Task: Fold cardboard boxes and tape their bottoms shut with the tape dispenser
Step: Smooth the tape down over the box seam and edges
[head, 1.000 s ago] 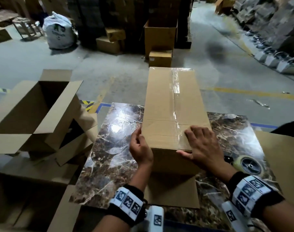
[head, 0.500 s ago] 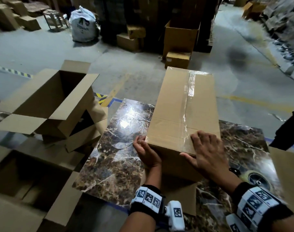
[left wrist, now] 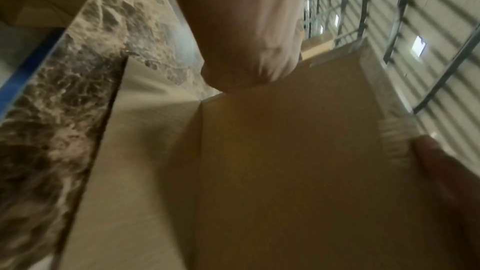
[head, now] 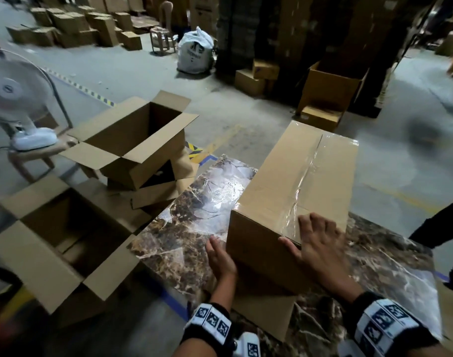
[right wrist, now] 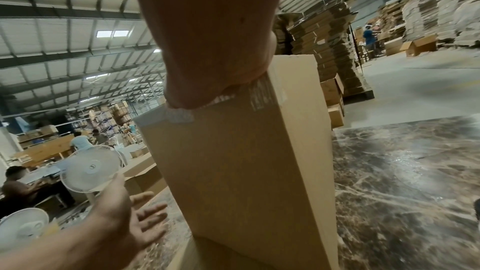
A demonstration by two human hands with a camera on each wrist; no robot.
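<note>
A long closed cardboard box (head: 297, 181) lies on the marble-patterned table (head: 194, 222), with a strip of clear tape (head: 308, 171) running along its top seam and over the near end. My right hand (head: 318, 243) lies flat on the near end of the top, fingers straight on the tape and the thumb down over the near edge. My left hand (head: 220, 256) is open with straight fingers at the box's lower near-left corner; whether it touches I cannot tell. In the right wrist view the left hand (right wrist: 140, 217) has spread fingers beside the box (right wrist: 246, 161). No tape dispenser shows.
A loose cardboard flap (head: 266, 313) lies under the box's near end. Two open boxes (head: 132, 140) (head: 60, 243) stand on the floor to the left, beside a white fan (head: 11, 91) on a stool. A dark sleeve (head: 442, 222) reaches in at the right. Box stacks fill the background.
My left hand has dropped from the box's top near-left edge to its lower corner. The right hand stays on the taped end. The view has swung left, and the tape roll is out of sight.
</note>
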